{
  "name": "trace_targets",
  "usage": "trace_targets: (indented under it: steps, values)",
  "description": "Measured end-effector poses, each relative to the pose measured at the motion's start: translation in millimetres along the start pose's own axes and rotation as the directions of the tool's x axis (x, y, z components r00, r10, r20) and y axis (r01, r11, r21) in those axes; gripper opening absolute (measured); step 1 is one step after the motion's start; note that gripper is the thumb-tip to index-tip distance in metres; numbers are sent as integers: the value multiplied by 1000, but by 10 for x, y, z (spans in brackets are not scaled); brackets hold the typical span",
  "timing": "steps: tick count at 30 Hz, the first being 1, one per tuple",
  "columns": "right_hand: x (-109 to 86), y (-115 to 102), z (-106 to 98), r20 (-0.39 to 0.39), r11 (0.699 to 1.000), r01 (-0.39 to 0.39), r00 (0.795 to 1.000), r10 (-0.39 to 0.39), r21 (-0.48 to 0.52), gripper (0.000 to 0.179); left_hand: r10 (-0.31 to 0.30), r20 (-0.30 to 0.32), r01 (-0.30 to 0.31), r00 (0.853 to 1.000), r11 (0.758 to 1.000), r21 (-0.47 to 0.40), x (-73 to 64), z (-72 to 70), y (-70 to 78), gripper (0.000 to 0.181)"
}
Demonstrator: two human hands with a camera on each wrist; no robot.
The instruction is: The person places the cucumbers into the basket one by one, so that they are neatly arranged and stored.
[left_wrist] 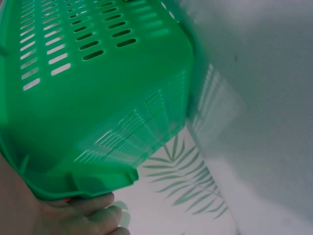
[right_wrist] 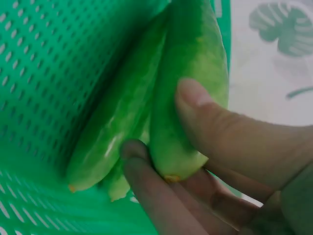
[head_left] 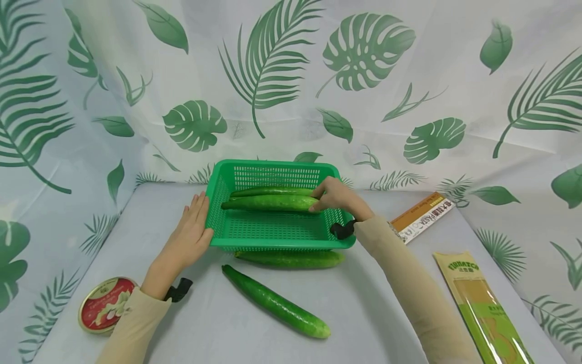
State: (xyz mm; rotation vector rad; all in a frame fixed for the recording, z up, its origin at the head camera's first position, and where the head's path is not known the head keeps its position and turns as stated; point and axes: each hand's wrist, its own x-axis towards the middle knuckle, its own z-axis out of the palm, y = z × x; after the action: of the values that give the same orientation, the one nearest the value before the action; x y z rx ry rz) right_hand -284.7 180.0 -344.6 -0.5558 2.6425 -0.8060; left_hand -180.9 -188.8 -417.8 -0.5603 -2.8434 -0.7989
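Observation:
A green plastic basket with slotted walls stands at the middle of the table. My left hand rests against its left end, fingers straight along the outside of the rim. Inside the basket my right hand pinches the right end of a cucumber between thumb and fingers. In the right wrist view, two more cucumbers lie in the basket beside the held one. Outside, one cucumber lies along the basket's front side. Another cucumber lies slanted, closer to the front.
A round red tin sits at the front left, partly behind the left sleeve. To the right are a pasta box and a green and yellow flat packet. Leaf-printed cloth hangs around the back and sides.

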Motion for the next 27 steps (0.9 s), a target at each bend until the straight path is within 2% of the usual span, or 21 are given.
trace_targets:
  steps: [3, 6, 13, 16, 22, 27]
  values:
    - [66, 43, 25, 50, 998, -54, 997, 53, 19, 41, -1, 0, 1, 1000, 1000, -3, -2, -2, 1, 67]
    - [114, 54, 48, 95, 995, -99, 991, 99, -4, 43, -3, 1, 3, 1000, 1000, -2, -1, 0, 1, 68]
    - [191, 46, 148, 108, 971, -230, 966, 237, -73, 44, -9, 6, 9, 1000, 1000, -5, 3, -1, 10, 67]
    - [230, 45, 210, 114, 959, -257, 956, 271, -119, 38, -12, 12, 12, 1000, 1000, -4, 5, -5, 2, 67]
    - [269, 91, 289, 99, 952, -250, 958, 269, -175, 21, -7, 13, 7, 1000, 1000, 4, 15, -3, -6, 68]
    - [239, 67, 257, 91, 963, -236, 964, 249, -133, 27, -15, 13, 15, 1000, 1000, 2, 10, 0, -7, 68]
